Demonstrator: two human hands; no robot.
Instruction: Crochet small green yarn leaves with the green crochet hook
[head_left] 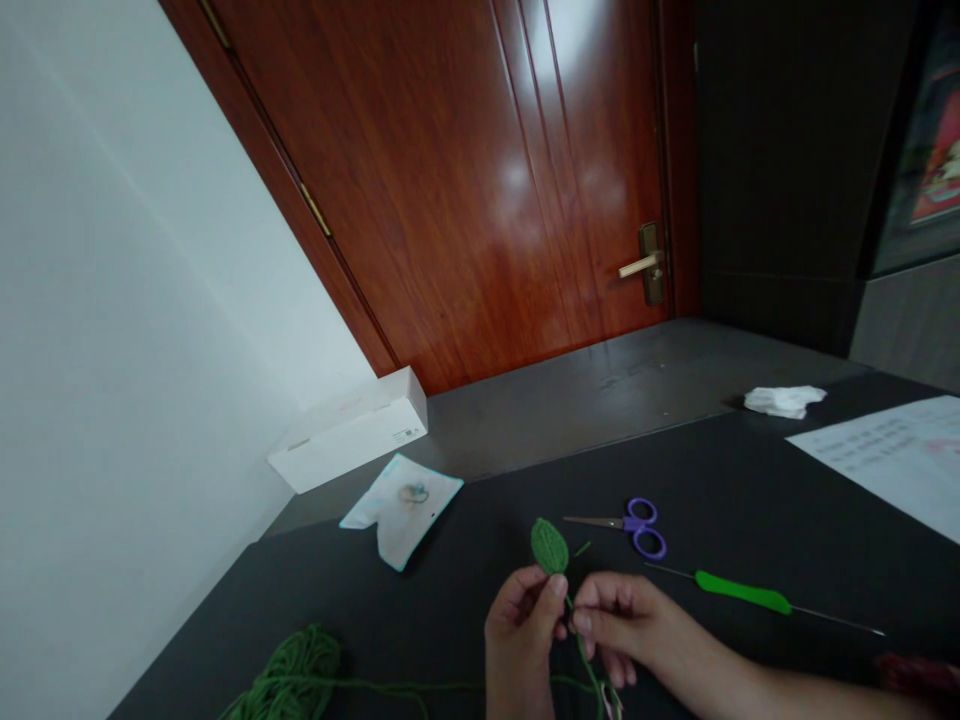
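A small green crocheted leaf [550, 546] stands up from the fingertips of my left hand [523, 622], which pinches its lower end. Close beside it, my right hand [616, 618] has thumb and fingers pressed together on the green yarn strand [586, 660] that runs down from the leaf. Beyond the hands lie scissors [636, 526] with purple handles and a tiny green yarn snippet [583, 548]. To the right is a crochet hook [742, 592] with a green grip. A green yarn ball [296, 672] sits at the lower left, its strand trailing toward my hands.
On the dark table [420, 620] lies a white cloth-like piece [420, 505] with a teal edge. A long white box [360, 430] rests against the wall. Crumpled tissue [784, 401] and a printed sheet [900, 455] are on the right. A reddish bundle [919, 672] shows at lower right.
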